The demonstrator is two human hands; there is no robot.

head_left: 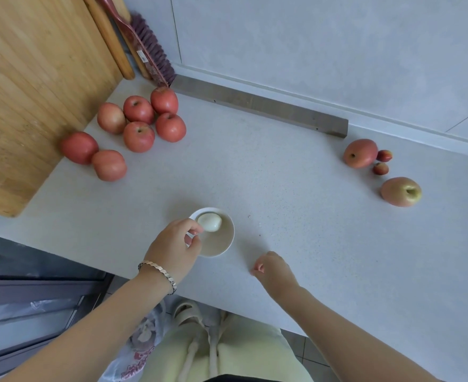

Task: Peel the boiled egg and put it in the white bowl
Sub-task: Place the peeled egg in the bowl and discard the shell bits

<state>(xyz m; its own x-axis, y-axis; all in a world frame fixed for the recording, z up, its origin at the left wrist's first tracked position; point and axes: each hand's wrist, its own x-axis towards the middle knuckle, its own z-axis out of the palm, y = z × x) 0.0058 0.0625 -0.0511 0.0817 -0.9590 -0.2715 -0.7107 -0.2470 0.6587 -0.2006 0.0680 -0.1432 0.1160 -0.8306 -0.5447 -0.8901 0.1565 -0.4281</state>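
Curled loosely and empty, the right hand (272, 267) is rested near the counter's (282, 175) front edge, while the peeled egg (210, 221), laid in the bowl (220, 244), is touched by the left hand's (175, 244) fingers (198, 231) (grip unclear), so only release is judged needed.

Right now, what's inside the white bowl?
A peeled egg lies in the bowl, near its far side. The left hand covers the bowl's near-left part, so anything under it is hidden.

A home kitchen: a pale speckled worktop (296, 188) against a grey wall, a wooden chopping board (34, 86) leaning beside a brush (150, 48), apples (144, 119) lying loose.
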